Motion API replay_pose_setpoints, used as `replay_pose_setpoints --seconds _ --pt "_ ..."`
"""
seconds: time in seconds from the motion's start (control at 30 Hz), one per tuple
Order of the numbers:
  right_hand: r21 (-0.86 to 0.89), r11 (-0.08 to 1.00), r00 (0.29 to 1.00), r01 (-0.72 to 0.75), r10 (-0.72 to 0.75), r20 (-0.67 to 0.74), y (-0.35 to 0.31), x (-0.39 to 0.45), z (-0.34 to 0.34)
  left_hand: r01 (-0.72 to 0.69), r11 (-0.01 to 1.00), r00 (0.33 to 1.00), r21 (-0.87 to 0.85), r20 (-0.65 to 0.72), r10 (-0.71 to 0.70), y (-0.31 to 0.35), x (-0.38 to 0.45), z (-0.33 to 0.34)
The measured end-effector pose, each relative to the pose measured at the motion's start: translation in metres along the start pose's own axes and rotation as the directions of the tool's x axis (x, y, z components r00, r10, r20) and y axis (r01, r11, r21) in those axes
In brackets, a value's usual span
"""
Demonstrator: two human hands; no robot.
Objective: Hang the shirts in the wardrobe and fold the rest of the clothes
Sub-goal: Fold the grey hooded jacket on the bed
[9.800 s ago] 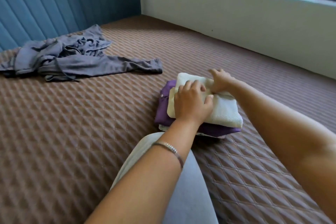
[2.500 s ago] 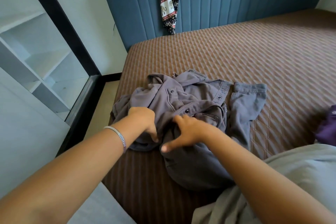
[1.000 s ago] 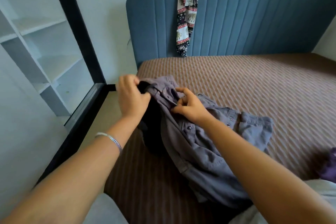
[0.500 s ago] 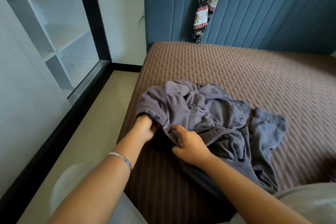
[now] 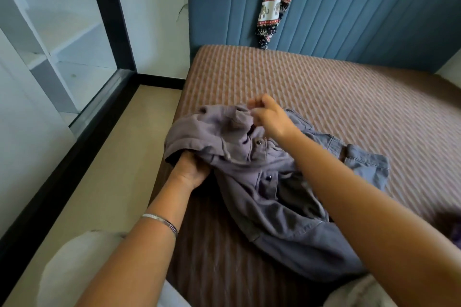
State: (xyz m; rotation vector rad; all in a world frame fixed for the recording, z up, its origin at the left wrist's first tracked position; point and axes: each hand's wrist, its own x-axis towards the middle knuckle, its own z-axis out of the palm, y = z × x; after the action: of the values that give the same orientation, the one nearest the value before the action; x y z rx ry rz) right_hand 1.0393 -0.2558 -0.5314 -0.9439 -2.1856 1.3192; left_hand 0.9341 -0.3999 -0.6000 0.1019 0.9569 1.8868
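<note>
Head view: a crumpled grey-purple button shirt (image 5: 272,182) lies near the left edge of the bed with the brown quilted cover (image 5: 324,87). The left hand (image 5: 189,169) is pushed under the shirt's fabric; its fingers are hidden, so its grip cannot be told. The right hand (image 5: 270,117) pinches the shirt's upper fabric with curled fingers.
</note>
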Motion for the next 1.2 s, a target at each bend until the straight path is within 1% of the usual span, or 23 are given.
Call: replay_pose_setpoints --seconds 0.03,0.07,0.1,0.13,0.2,0.23,0.27,0.33,0.4,0.47,0.5,0.53,0.57,0.6,0.7,0.73,0.8,0.87,0.93,1.0,1.1,1.17,1.2 --pt "0.023 1.0 0.997 -0.012 0.01 0.07 -0.006 0.007 0.0 0.007 1.0 0.997 0.02 -0.077 -0.005 -0.004 0.002 -0.004" --pt "-0.004 1.0 0.986 -0.002 0.003 0.167 -0.009 0.013 0.0 0.018 1.0 0.992 0.011 -0.122 -0.017 -0.003 -0.002 0.001" --pt "-0.061 0.998 0.961 0.008 0.009 0.276 -0.013 0.015 0.001 0.005 1.0 0.993 0.01 -0.119 -0.004 -0.002 -0.002 0.0" --pt "-0.146 0.989 0.934 0.03 0.024 0.357 -0.016 0.017 0.002 -0.004 1.0 0.995 0.017 -0.101 0.006 0.004 -0.008 0.006" --pt "-0.291 0.952 0.898 0.091 0.048 0.437 -0.023 0.019 0.0 0.015 0.999 0.999 0.053 -0.044 -0.013 0.012 -0.016 0.016" --pt "-0.337 0.934 0.888 0.117 0.053 0.456 -0.028 0.02 -0.004 0.015 0.999 1.0 0.049 -0.023 -0.014 0.016 -0.014 0.014" --pt "-0.363 0.922 0.885 0.136 0.051 0.463 -0.032 0.022 -0.01 -0.005 0.999 0.999 0.042 -0.035 0.006 0.023 -0.016 0.017" --pt "-0.399 0.905 0.901 0.15 0.041 0.431 -0.039 0.027 -0.03 -0.045 0.99 0.996 0.136 -0.075 0.055 0.031 -0.011 0.016" --pt "-0.403 0.9 0.932 0.168 -0.012 0.361 -0.047 0.03 -0.056 -0.099 0.957 0.99 0.272 -0.066 0.121 0.042 -0.01 0.026" --pt "-0.408 0.886 0.952 0.222 -0.105 0.288 -0.057 0.036 -0.08 -0.163 0.921 0.983 0.355 -0.02 0.181 0.059 0.0 0.036" --pt "-0.409 0.879 0.957 0.243 -0.149 0.248 -0.065 0.038 -0.095 -0.207 0.884 0.976 0.419 0.02 0.218 0.071 0.005 0.045" --pt "-0.411 0.874 0.96 0.258 -0.184 0.21 -0.073 0.041 -0.109 -0.232 0.852 0.972 0.47 0.068 0.227 0.085 0.007 0.056" --pt "-0.412 0.871 0.961 0.268 -0.213 0.174 -0.082 0.043 -0.124 -0.247 0.809 0.969 0.533 0.115 0.221 0.1 0.01 0.068" --pt "-0.412 0.866 0.959 0.284 -0.247 0.141 -0.092 0.043 -0.14 -0.236 0.782 0.972 0.576 0.149 0.184 0.116 0.011 0.081" --pt "-0.398 0.861 0.941 0.315 -0.337 0.015 -0.131 0.037 -0.186 -0.133 0.73 0.975 0.671 0.221 -0.026 0.163 0.008 0.124" --pt "-0.37 0.863 0.927 0.344 -0.375 -0.011 -0.145 0.036 -0.2 -0.111 0.73 0.963 0.674 0.254 -0.089 0.177 0.006 0.14" --pt "-0.346 0.861 0.898 0.372 -0.428 -0.1 -0.175 0.032 -0.224 -0.116 0.753 0.952 0.647 0.288 -0.101 0.202 0.001 0.178" --pt "-0.334 0.869 0.884 0.365 -0.436 -0.168 -0.201 0.026 -0.243 -0.141 0.797 0.96 0.588 0.278 -0.034 0.217 -0.007 0.218" --pt "-0.287 0.881 0.884 0.376 -0.434 -0.174 -0.223 0.016 -0.256 -0.172 0.828 0.965 0.534 0.259 0.033 0.222 -0.015 0.254" --pt "-0.246 0.899 0.892 0.363 -0.411 -0.187 -0.236 0.007 -0.265 -0.181 0.824 0.966 0.537 0.255 0.046 0.22 -0.02 0.278" --pt "-0.286 0.901 0.896 0.326 -0.391 -0.211 -0.236 0.001 -0.283 -0.191 0.746 0.969 0.638 0.246 0.037 0.213 -0.021 0.29" --pt "-0.347 0.895 0.918 0.279 -0.355 -0.175 -0.224 -0.003 -0.293 -0.202 0.675 0.972 0.709 0.23 0.049 0.212 -0.02 0.288" --pt "-0.348 0.9 0.934 0.261 -0.327 -0.146 -0.217 -0.003 -0.296 -0.204 0.65 0.968 0.732 0.249 0.023 0.213 -0.02 0.286"
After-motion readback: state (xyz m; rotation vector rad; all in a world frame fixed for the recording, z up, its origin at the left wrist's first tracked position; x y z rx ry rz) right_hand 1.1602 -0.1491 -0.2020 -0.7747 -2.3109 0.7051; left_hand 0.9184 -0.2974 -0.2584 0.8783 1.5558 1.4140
